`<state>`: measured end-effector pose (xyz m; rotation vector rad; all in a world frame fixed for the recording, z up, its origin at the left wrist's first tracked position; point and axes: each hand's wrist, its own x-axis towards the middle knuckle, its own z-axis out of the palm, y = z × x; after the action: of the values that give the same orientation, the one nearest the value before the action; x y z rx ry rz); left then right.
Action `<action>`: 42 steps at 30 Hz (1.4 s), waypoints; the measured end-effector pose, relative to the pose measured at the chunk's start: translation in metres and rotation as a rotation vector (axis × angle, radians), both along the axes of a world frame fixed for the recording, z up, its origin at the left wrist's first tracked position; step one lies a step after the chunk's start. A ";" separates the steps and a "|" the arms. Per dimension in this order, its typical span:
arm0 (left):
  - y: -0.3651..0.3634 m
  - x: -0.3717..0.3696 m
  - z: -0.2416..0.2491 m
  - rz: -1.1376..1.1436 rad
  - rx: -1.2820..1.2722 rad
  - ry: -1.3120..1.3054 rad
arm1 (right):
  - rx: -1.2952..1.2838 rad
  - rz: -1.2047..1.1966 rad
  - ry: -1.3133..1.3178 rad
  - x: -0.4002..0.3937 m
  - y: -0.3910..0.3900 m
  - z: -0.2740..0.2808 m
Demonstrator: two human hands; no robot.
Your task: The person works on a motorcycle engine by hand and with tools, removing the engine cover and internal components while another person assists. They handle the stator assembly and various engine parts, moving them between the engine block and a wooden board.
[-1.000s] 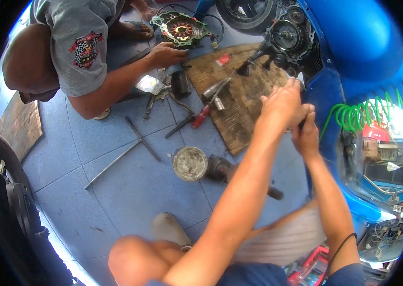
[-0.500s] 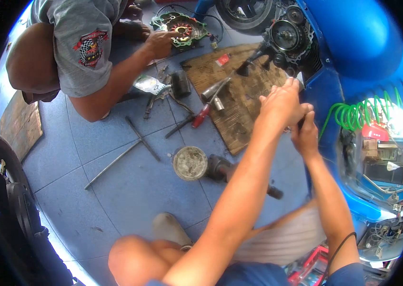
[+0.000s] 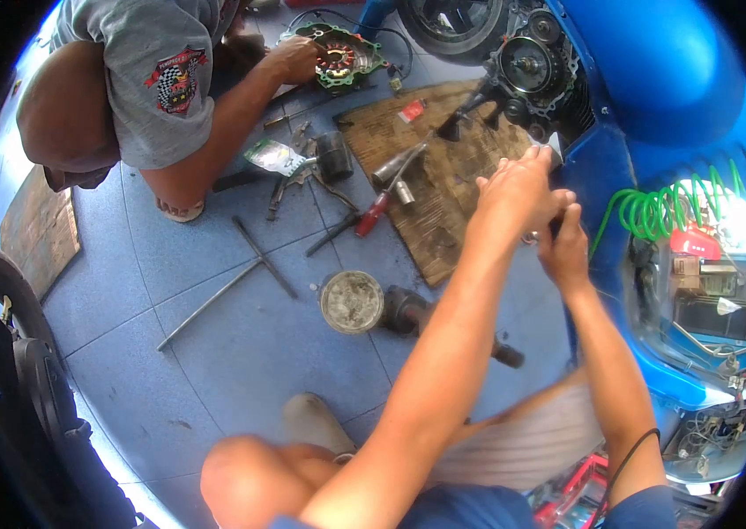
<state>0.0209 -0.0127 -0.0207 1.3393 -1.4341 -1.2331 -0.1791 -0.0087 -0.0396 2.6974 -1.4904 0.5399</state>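
Note:
My left hand (image 3: 521,189) reaches to the blue body panel (image 3: 607,176), below the open engine (image 3: 532,70). Its fingers bend over something dark that I cannot make out. Right beside it, my right hand (image 3: 564,245) has its fingers curled around a dark part mostly hidden by the hands. Left of my hands, a worn wooden board (image 3: 443,203) lies on the floor, with a metal socket (image 3: 404,191) and a red packet (image 3: 412,110) on it. A red-handled screwdriver (image 3: 373,214) rests at the board's left edge.
At the upper left, another person (image 3: 161,97) leans over a round engine cover (image 3: 335,57). A round tin (image 3: 352,301), a dark tool (image 3: 404,310), crossed rods (image 3: 260,257) and a black cup (image 3: 333,156) are on the floor. A green coiled hose (image 3: 655,214) hangs at right.
The other person's hand has pulled back slightly up and left over the engine cover, and their arm and head have shifted a little. My hands have barely moved.

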 end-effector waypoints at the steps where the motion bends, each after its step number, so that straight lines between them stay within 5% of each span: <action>1: 0.000 0.000 0.000 -0.004 -0.003 0.002 | 0.014 0.000 -0.009 0.000 0.000 0.000; 42: -0.006 0.017 -0.001 0.016 0.066 0.041 | -0.037 -0.060 0.067 0.003 0.003 0.000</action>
<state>0.0375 -0.0187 -0.0215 1.3593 -1.3617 -1.3007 -0.1763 -0.0059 -0.0393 2.6062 -1.5241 0.4656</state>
